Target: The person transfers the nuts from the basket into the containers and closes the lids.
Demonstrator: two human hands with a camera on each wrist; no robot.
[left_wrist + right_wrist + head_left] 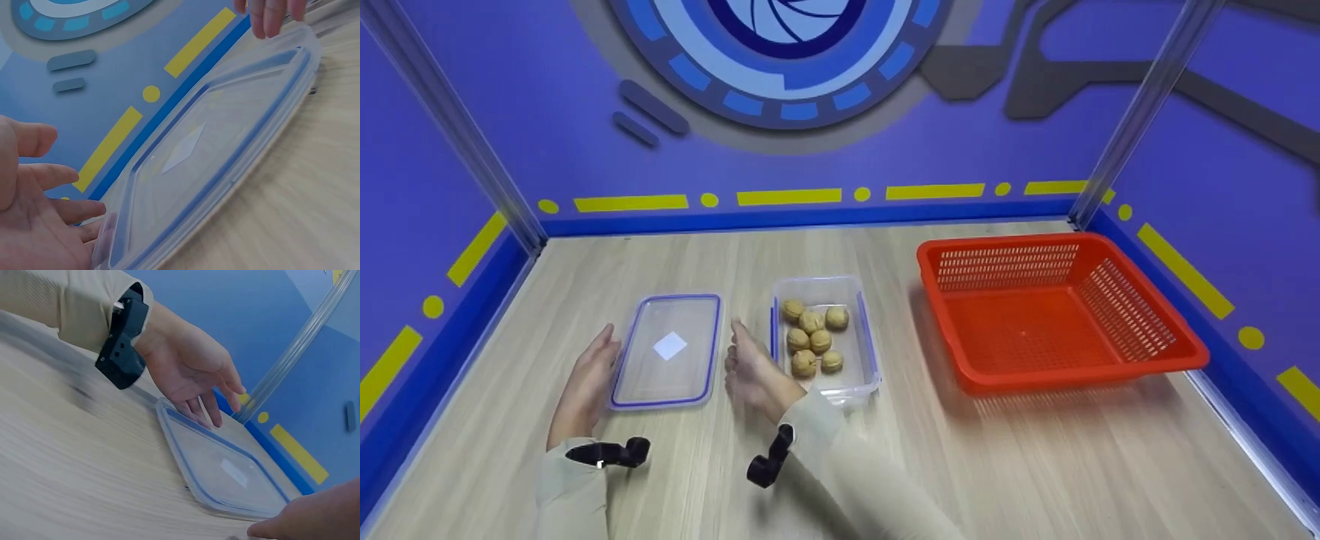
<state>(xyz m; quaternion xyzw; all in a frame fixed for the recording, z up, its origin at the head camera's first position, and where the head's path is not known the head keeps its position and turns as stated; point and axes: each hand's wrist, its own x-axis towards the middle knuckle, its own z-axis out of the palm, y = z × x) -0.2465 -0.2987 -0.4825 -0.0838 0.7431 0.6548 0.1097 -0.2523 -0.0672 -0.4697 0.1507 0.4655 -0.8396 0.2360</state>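
A clear lid [645, 379] with a blue seal and a white diamond label lies flat on the table. My left hand [583, 386] stands along its left edge, fingers extended; in the left wrist view some fingers pass behind the rim, and I cannot tell if they touch it. On the lid's other side, my right hand [761, 375] hovers with straight fingers between the lid and a clear plastic box [853, 371]. Several walnuts [820, 341] sit inside that box. In the right wrist view the left hand [191, 363] appears across the lid.
A red perforated basket [1027, 326] stands on the right side of the wooden table [877, 465]. Blue printed panels [825, 165] wall in the back and both sides, with metal posts at the corners.
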